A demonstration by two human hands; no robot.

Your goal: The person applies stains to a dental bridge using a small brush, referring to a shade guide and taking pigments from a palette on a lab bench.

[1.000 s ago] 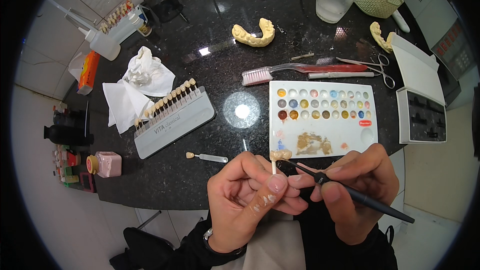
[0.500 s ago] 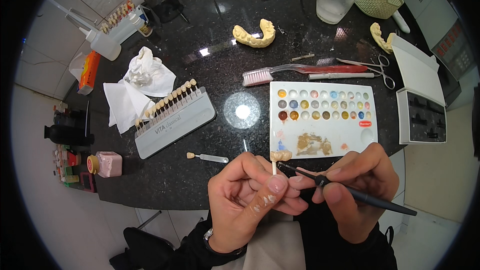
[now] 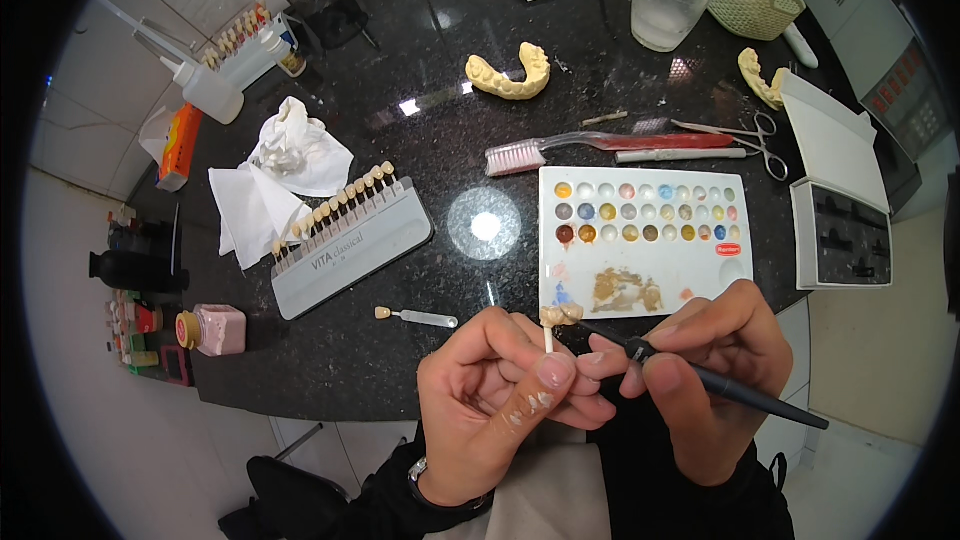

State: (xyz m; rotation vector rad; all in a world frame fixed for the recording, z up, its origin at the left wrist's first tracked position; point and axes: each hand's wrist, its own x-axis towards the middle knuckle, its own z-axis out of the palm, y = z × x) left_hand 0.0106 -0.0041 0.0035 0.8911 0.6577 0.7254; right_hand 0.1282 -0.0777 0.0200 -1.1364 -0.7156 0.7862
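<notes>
Black speckled stone makes up the worktop (image 3: pixel 400 360), and at its near edge the left hand (image 3: pixel 500 410) is pinched shut on a thin stick carrying a small tooth crown (image 3: pixel 560 315) — held just in front of the white mixing palette (image 3: pixel 640 230). Since a second ago the right hand (image 3: pixel 715 380), closed round a dark brush (image 3: pixel 720 385), has hardly shifted — the tip stays at the crown, so the fine dabbing looks ongoing rather than finished.
</notes>
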